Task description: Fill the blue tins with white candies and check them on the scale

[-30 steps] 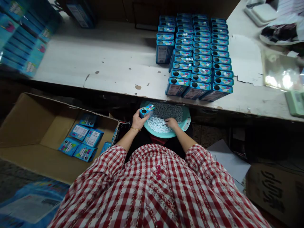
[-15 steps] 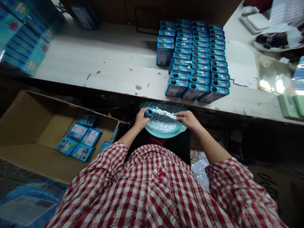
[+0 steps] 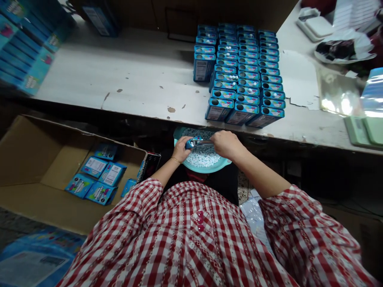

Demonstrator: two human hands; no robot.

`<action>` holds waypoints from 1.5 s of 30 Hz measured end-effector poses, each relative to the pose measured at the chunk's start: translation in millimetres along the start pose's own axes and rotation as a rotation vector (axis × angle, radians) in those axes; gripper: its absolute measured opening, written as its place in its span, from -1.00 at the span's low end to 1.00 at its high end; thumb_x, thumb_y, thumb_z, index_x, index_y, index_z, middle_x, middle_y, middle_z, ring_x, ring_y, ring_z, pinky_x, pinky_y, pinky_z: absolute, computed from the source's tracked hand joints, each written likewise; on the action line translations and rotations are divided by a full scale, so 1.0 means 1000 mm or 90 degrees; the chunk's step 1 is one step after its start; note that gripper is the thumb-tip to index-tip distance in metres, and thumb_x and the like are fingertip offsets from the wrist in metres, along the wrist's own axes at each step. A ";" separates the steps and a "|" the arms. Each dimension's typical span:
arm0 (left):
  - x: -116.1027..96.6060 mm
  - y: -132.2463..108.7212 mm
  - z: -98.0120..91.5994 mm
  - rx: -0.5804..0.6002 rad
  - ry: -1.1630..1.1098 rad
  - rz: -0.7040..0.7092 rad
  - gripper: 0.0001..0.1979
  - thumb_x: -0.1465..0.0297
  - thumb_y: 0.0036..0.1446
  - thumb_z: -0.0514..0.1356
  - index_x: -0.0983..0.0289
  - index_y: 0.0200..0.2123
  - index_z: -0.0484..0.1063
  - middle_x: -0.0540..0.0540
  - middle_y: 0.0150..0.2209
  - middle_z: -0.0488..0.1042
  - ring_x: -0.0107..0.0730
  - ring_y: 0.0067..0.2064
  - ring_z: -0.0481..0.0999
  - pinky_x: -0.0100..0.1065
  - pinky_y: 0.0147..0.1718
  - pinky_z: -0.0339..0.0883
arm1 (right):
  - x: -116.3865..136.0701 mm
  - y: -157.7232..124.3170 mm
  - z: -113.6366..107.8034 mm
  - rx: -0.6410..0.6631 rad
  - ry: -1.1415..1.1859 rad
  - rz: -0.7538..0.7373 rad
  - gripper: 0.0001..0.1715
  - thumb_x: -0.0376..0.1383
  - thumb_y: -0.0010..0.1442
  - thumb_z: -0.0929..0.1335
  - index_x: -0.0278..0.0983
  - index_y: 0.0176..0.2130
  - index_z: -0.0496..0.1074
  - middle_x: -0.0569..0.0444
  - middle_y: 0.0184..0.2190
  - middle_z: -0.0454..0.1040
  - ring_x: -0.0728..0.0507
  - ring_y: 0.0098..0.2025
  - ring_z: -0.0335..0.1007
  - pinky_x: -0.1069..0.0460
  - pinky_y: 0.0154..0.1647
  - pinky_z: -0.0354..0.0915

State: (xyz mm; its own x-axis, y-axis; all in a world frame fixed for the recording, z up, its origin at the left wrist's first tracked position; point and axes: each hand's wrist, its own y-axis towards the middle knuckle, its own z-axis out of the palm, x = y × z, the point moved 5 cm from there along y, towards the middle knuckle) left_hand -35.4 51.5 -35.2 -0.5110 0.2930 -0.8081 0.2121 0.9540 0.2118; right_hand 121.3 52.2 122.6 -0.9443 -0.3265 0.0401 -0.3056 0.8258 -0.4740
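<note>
My left hand (image 3: 180, 148) grips a small blue box (image 3: 192, 142) on its side over a teal basin (image 3: 203, 168) in my lap. The basin holds many small white candies (image 3: 202, 158). My right hand (image 3: 225, 143) is closed just right of the box, its knuckles up, with a thin strip running from it to the box mouth. What the fingers pinch is too small to name. On the table beyond stands a block of several rows of upright blue boxes (image 3: 243, 74), some with white candies showing in their top holes.
An open cardboard carton (image 3: 38, 159) at my left holds several flat blue boxes (image 3: 95, 175). More blue packs (image 3: 24, 48) are stacked at far left. A white table (image 3: 125, 75) runs across. Trays, plastic wrap and green scales (image 3: 363, 129) sit at right.
My right hand rose from the candies in the basin, carried a row of them to the box mouth, and has closed in toward the box. The left hand keeps holding the box.
</note>
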 end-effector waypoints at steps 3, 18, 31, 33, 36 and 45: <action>0.001 -0.002 -0.005 -0.035 -0.030 -0.021 -0.61 0.48 -0.11 0.24 0.27 -0.12 0.40 0.14 -0.14 0.44 -0.24 -0.07 0.45 -0.20 -0.03 0.31 | -0.020 -0.005 0.010 -0.034 0.016 0.012 -0.60 -0.43 0.12 0.20 -0.25 -0.11 0.48 -0.10 -0.13 0.50 -0.21 -0.09 0.41 -0.01 -0.12 0.28; 0.024 -0.017 -0.028 -0.144 -0.122 -0.181 -0.56 0.34 -0.16 0.31 0.29 -0.13 0.39 0.12 -0.19 0.50 -0.27 -0.16 0.49 -0.23 -0.10 0.36 | -0.005 0.077 0.200 0.092 0.296 0.078 -0.75 -0.26 0.21 0.31 -0.25 -0.09 0.42 0.02 -0.09 0.44 -0.11 -0.05 0.38 -0.05 -0.04 0.31; 0.022 -0.008 -0.041 -0.160 -0.047 -0.141 -0.58 0.40 -0.12 0.28 0.29 -0.11 0.38 0.11 -0.17 0.48 -0.28 -0.14 0.49 -0.25 -0.09 0.36 | -0.056 0.032 0.145 0.024 0.760 0.087 -0.60 -0.41 -0.06 0.31 -0.38 -0.18 0.55 0.12 -0.56 0.48 0.03 -0.57 0.27 0.13 -0.48 0.24; 0.015 -0.006 -0.035 -0.132 -0.033 -0.107 -0.60 0.44 -0.12 0.26 0.28 -0.12 0.39 0.12 -0.15 0.47 -0.27 -0.11 0.47 -0.25 -0.06 0.34 | -0.056 0.025 0.121 0.007 0.736 0.055 -0.59 -0.37 -0.05 0.30 -0.37 -0.18 0.55 0.12 -0.55 0.48 0.02 -0.55 0.28 0.12 -0.47 0.23; 0.005 -0.004 -0.025 -0.089 -0.019 -0.072 -0.61 0.48 -0.12 0.24 0.26 -0.13 0.40 0.13 -0.13 0.45 -0.24 -0.08 0.46 -0.23 -0.03 0.31 | -0.048 0.019 0.080 -0.034 0.570 -0.002 -0.62 -0.36 -0.01 0.28 -0.33 -0.20 0.57 0.10 -0.50 0.52 -0.03 -0.46 0.36 0.11 -0.40 0.23; 0.001 -0.004 -0.011 -0.036 -0.010 -0.037 -0.57 0.50 -0.13 0.20 0.31 -0.09 0.40 0.17 -0.10 0.42 -0.18 -0.05 0.43 -0.18 -0.02 0.30 | -0.005 0.011 0.007 -0.012 0.092 -0.002 -0.60 -0.38 0.09 0.21 -0.21 -0.19 0.55 -0.05 -0.20 0.54 -0.19 -0.10 0.42 -0.01 -0.11 0.25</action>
State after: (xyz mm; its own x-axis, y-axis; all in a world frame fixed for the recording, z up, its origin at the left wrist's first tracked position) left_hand -46.0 48.2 -30.6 -0.5082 0.2366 -0.8281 0.1353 0.9715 0.1945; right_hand 123.3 59.1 110.9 -0.9507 -0.2601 0.1689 -0.3094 0.8338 -0.4572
